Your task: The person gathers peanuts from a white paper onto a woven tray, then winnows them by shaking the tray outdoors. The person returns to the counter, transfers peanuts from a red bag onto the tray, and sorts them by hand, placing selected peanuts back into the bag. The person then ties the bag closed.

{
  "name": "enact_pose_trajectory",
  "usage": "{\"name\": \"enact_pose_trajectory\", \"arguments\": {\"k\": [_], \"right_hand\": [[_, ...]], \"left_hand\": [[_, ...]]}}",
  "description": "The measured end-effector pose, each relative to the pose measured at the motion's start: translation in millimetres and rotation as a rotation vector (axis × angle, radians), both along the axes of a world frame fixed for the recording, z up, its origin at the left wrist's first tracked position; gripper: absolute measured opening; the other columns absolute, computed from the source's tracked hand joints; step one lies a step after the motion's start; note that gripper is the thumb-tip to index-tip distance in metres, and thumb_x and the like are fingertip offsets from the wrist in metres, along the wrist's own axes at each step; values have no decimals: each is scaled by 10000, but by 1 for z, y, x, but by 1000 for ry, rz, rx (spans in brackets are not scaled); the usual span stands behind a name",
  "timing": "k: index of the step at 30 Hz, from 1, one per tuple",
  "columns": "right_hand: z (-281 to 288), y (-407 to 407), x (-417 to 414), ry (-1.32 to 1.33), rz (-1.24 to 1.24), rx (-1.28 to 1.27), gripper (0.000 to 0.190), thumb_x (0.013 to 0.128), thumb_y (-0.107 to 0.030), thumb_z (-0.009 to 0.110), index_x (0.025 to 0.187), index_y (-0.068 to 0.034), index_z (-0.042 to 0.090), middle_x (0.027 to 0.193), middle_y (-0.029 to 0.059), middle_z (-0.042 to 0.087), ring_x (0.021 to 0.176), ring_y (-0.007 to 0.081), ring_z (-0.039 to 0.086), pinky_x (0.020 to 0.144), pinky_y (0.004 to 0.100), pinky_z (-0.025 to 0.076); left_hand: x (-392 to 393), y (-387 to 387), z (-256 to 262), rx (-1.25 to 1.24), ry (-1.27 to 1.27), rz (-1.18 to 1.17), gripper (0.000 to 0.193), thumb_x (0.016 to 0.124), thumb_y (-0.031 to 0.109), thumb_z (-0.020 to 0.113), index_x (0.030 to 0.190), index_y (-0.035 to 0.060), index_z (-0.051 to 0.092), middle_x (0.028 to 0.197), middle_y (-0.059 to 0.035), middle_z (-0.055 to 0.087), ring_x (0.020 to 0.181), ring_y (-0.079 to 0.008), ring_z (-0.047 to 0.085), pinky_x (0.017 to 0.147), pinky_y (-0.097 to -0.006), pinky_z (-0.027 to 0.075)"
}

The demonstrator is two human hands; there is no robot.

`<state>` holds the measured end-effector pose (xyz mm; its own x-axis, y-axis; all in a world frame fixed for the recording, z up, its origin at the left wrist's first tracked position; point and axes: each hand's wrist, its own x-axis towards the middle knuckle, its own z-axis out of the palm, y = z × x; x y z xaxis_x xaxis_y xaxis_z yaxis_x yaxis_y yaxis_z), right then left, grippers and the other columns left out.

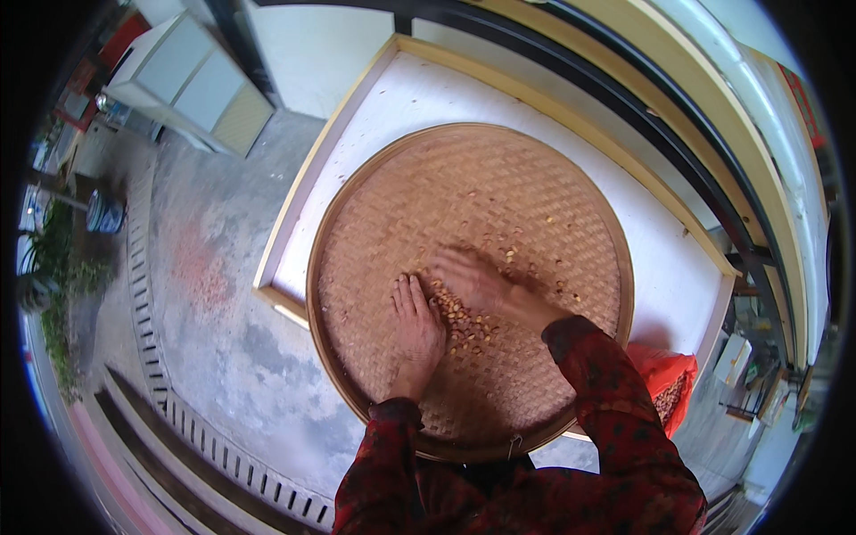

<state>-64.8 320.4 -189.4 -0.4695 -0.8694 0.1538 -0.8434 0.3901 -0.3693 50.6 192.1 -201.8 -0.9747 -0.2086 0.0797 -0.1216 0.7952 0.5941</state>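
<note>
A large round woven bamboo tray (414, 194) rests on a white wood-framed table in front of me. Near its middle lies a pile of shelled peanuts (468, 331), some reddish and some pale, with a few more scattered to the right. My left hand (418, 324) lies flat, palm down, along the left side of the pile, its fingers pointing away from me. Blurred, my right hand (471, 277) is over the far part of the pile, palm down, fingers pointing left; what is under its palm is hidden.
The white tabletop (428, 93) has a raised wooden rim. A red plastic bag (675, 381) of peanuts stands at its near right. Reddish bits (200, 267) lie on the concrete floor at left, near a slotted drain (144, 321). A white cabinet (194, 83) stands at the far left.
</note>
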Motion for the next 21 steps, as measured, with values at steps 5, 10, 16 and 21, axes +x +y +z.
{"name": "enact_pose_trajectory", "arguments": {"k": [5, 10, 16, 21], "right_hand": [[-1, 50, 40, -15, -48, -238, 323, 770, -3, 528, 1092, 5, 560, 1237, 170, 487, 1121, 318, 477, 929, 405, 414], [8, 115, 43, -60, -817, -506, 308, 787, -36, 523, 1090, 6, 551, 1220, 145, 499, 1049, 283, 513, 864, 361, 455], [-1, 83, 62, -235, -1114, -581, 339, 839, -78, 482, 1167, 5, 482, 1247, 140, 473, 1101, 270, 490, 890, 372, 462], [-9, 43, 81, 177, -736, -298, 337, 873, -123, 474, 1188, -4, 472, 1256, 157, 471, 1159, 285, 471, 923, 391, 445]], "left_hand": [[-5, -6, 0, 174, 73, -146, 498, 869, 144, 452, 1317, -26, 319, 1365, -246, 294, 1262, -400, 287, 1044, -470, 242], [-26, -25, 5, 50, 98, -88, 463, 889, 166, 440, 1303, -19, 346, 1364, -232, 307, 1264, -388, 287, 1058, -450, 217], [-41, 15, -3, -71, 77, -262, 477, 891, 185, 433, 1307, -27, 338, 1361, -242, 305, 1273, -407, 262, 1061, -463, 205], [-15, 32, -9, 297, 56, -271, 453, 892, 143, 421, 1307, -23, 348, 1334, -236, 353, 1244, -402, 317, 1032, -459, 257]]}}
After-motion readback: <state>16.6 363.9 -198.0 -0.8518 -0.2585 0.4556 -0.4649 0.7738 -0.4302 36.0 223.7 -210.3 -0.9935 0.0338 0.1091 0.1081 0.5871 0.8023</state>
